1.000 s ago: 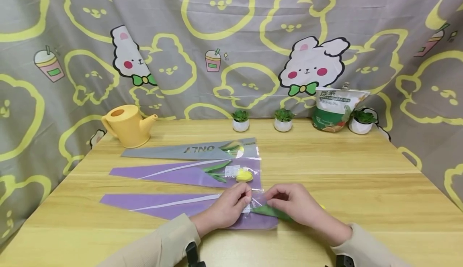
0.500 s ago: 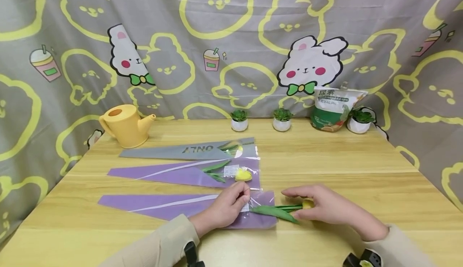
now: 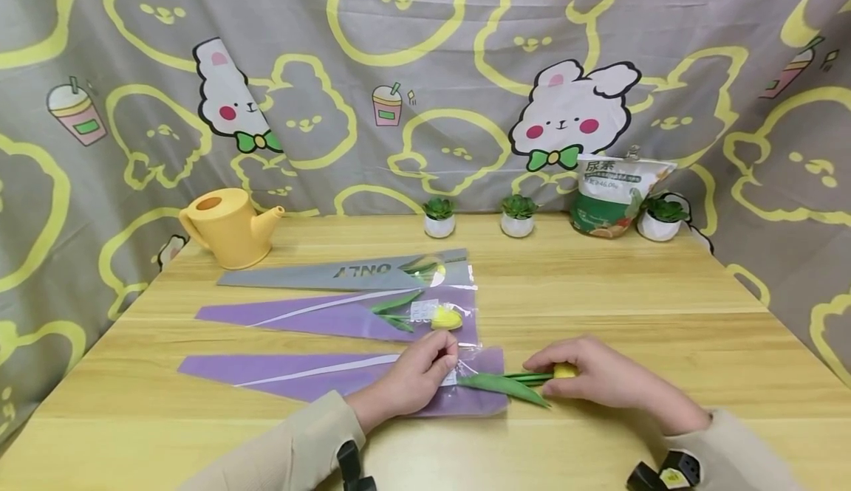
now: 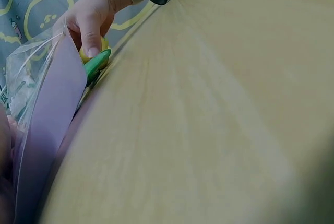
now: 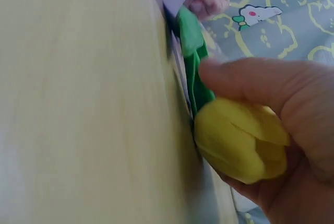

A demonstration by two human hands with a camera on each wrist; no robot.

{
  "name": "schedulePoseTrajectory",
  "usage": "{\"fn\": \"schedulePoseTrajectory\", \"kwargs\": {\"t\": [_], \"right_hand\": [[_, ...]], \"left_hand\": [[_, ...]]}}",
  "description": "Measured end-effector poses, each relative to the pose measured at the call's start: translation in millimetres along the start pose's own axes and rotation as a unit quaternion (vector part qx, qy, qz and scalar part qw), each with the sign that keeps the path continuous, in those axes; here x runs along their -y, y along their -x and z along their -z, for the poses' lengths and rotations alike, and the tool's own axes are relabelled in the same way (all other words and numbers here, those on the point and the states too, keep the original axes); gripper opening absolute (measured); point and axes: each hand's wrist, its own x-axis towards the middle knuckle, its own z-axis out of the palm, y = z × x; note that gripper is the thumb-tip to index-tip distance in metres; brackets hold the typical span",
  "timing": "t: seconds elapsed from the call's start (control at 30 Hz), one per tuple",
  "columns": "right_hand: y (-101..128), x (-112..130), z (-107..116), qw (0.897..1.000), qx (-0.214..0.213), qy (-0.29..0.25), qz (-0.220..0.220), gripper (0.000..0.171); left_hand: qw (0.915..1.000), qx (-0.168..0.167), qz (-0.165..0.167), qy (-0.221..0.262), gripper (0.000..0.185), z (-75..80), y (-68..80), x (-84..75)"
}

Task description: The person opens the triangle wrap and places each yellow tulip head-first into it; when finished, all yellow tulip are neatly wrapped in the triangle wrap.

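Note:
In the head view, my left hand (image 3: 415,380) pinches the clear film near the mouth of the nearest purple flower sleeve (image 3: 286,374). An artificial tulip lies partly in that mouth, its green leaf (image 3: 505,388) and stems sticking out to the right. Around its yellow bloom (image 3: 565,371) curl the thumb and fingers of my right hand (image 3: 601,376). The right wrist view shows the yellow bloom (image 5: 240,140) against the palm, with the thumb along the stem side. From the left wrist, the sleeve's purple edge (image 4: 55,114) stands raised off the table.
Behind lie a second purple sleeve (image 3: 299,314) holding a yellow tulip (image 3: 447,318) and a grey sleeve (image 3: 299,277). A yellow watering can (image 3: 233,229), small potted succulents (image 3: 439,218) and a green-white bag (image 3: 608,196) line the table's back, before a patterned curtain (image 3: 299,159).
My right hand has left the sleeve's mouth and moved right, to the tulip's bloom, and its fingers have since closed in a little. My left hand keeps its pinch on the film.

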Motion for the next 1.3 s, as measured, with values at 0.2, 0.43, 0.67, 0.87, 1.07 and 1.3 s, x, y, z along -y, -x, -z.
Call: {"fn": "schedulePoseTrajectory", "kwargs": {"t": [0.2, 0.43, 0.67, 0.87, 1.07, 1.3], "right_hand": [[-4, 3, -5, 0.998, -0.031, -0.029, -0.037, 0.012], [-9, 11, -7, 0.995, -0.082, -0.04, -0.048, 0.011], [-21, 21, -14, 0.993, -0.101, -0.046, -0.026, 0.012], [-27, 27, -20, 0.99, -0.11, -0.068, -0.057, 0.01], [-30, 28, -24, 0.984, -0.129, -0.076, -0.093, 0.009], [-37, 29, -33, 0.982, -0.146, -0.085, -0.085, 0.007]], "left_hand": [[0.9999, 0.004, -0.01, -0.009, 0.015, 0.1, 0.8, -2.1], [0.9992, 0.031, -0.007, -0.023, 0.014, 3.3, 0.0, -8.3], [0.9978, 0.049, -0.009, -0.044, 0.014, 2.8, -5.8, -14.9], [0.9979, 0.039, -0.001, -0.052, 0.014, 0.4, -7.8, -16.4], [0.9974, 0.034, -0.006, -0.063, 0.014, 1.0, -8.9, -18.4], [0.9966, 0.03, -0.027, -0.072, 0.014, 1.8, -10.7, -20.4]]}}
